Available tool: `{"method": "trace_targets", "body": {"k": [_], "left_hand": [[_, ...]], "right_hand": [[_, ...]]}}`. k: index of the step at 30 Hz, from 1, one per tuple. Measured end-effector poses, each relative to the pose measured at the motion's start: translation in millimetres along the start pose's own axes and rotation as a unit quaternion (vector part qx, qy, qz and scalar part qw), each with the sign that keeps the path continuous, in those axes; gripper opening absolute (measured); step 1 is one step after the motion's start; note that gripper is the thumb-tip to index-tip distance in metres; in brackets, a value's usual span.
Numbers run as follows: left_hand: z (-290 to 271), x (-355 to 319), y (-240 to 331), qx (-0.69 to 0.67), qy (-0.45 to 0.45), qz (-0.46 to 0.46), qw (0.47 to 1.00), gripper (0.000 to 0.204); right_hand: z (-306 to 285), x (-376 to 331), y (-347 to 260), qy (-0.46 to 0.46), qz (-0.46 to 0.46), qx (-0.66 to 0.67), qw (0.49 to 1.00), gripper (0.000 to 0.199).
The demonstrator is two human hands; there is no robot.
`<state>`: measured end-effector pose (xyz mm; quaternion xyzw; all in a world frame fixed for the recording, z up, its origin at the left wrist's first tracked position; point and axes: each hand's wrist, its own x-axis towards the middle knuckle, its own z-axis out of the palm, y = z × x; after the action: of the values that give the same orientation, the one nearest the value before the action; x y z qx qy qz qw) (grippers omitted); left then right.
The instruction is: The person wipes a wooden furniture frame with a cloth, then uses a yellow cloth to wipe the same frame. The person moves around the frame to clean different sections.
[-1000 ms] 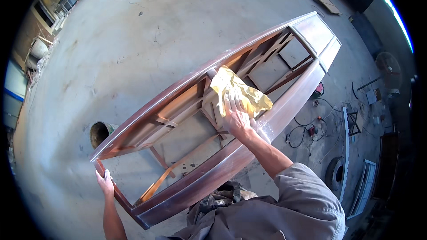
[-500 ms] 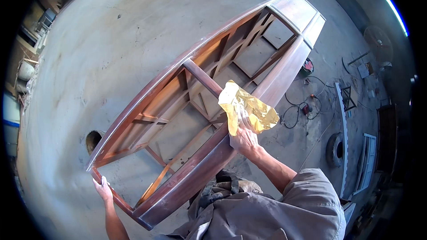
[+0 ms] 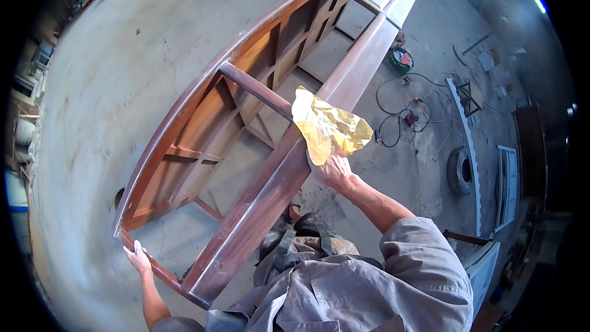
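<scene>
A large boat-shaped frame of reddish-brown wood (image 3: pixel 252 203) stretches diagonally before me, its panelled end at the upper right. My left hand (image 3: pixel 139 259) is wrapped round the short rail (image 3: pixel 163 275) at the lower left end. On the broad near side, where the crossbar (image 3: pixel 258 90) meets it, my right hand (image 3: pixel 332 169) grips a crumpled yellow sheet (image 3: pixel 330 124), which looks like sandpaper. The sheet hides most of those fingers and the joint beneath. Pale streaks run along the frame's edges.
Beyond the frame's right side, a cable (image 3: pixel 382 114) loops over the concrete floor beside a green tub (image 3: pixel 402 59). Farther right are a tyre (image 3: pixel 459 170), a long white strip (image 3: pixel 465 147) and a white lattice frame (image 3: pixel 506 187). My foot (image 3: pixel 294 213) shows below the frame.
The frame has shifted left and up in view and seems tilted, showing more of its near side and hiding the loose strip inside. Both hands keep their places on it.
</scene>
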<state>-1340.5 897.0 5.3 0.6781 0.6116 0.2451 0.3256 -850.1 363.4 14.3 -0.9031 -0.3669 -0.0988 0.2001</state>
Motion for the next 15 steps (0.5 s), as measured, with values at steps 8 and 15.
{"method": "trace_targets", "body": {"k": [8, 15], "left_hand": [[15.9, -50.6, 74.7, 0.005, -0.036, -0.031, 0.999, 0.069], [22.7, -75.2, 85.3, 0.278, 0.116, 0.193, 0.934, 0.072]], "right_hand": [[-1.7, 3.5, -15.7, -0.014, 0.008, 0.047, 0.999, 0.055], [-59.9, 70.5, 80.4, -0.180, 0.073, 0.053, 0.979, 0.029]]}}
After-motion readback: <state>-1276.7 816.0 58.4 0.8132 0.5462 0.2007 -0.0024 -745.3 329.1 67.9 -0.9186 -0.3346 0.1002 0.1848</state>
